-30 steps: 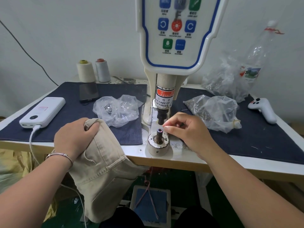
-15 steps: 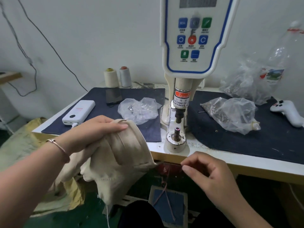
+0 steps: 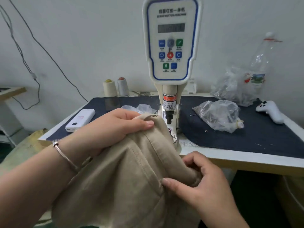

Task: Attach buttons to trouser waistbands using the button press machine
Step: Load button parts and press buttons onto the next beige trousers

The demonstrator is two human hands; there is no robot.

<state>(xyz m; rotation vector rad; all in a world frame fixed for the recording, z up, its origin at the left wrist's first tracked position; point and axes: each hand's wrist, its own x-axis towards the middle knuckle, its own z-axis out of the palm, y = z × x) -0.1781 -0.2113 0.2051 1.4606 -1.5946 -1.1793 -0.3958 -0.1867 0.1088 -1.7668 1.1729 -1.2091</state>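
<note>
In front of the button press machine (image 3: 171, 46), the beige trousers (image 3: 125, 175) are held up at the table's (image 3: 230, 157) edge. The waistband is gripped by the left hand (image 3: 115, 127); a lower fold is pinched by the right hand (image 3: 202, 183), covering the die.

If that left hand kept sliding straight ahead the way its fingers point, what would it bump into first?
Probably the button press machine: the left hand, gripping the beige trousers by the waistband, points right toward its black punch and lower die. Depth is hard to judge from one view.
</note>
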